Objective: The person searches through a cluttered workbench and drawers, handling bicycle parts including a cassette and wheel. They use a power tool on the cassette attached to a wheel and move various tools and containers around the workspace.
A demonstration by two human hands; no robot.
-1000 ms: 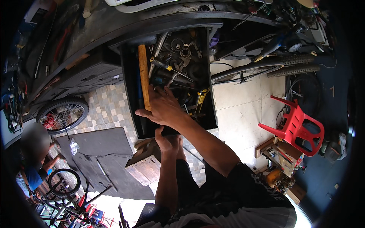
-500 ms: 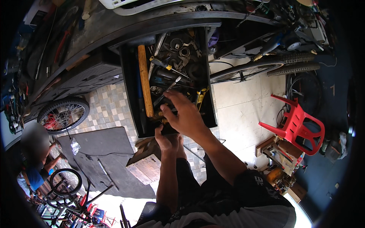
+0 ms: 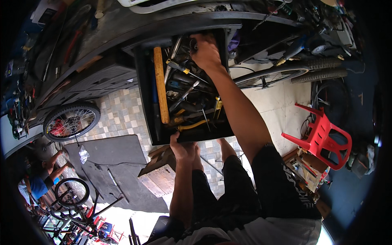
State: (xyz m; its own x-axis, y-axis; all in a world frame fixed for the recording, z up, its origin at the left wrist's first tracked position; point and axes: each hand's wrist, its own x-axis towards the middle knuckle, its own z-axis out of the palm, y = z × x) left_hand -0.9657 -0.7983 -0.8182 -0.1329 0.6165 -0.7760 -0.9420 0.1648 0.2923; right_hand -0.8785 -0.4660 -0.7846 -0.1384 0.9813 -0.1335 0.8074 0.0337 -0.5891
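Observation:
My left hand (image 3: 183, 149) is closed on the front edge of a black drawer (image 3: 146, 106) full of tools and metal parts. At the drawer's back right, my right hand (image 3: 205, 49) has curled fingers at a small dark piece I cannot make out. A long wooden handle (image 3: 160, 83) lies along the drawer's left side. Beside it are a screwdriver with a yellow-and-black handle (image 3: 177, 66), a chrome tool (image 3: 175, 50) and yellow-handled tools (image 3: 194, 125) near the front.
The drawer hangs out from a dark workbench (image 3: 94, 34). Bicycle wheels lie left (image 3: 72, 121) and right (image 3: 271, 76), with a tipped red chair (image 3: 324, 139) at right. A person (image 3: 41, 181) sits by a bicycle (image 3: 69, 194) at lower left. A wooden box (image 3: 157, 179) stands below.
My right hand has moved from the drawer's front and left part up to its back right, uncovering the tools near the front. My left hand still holds the front edge.

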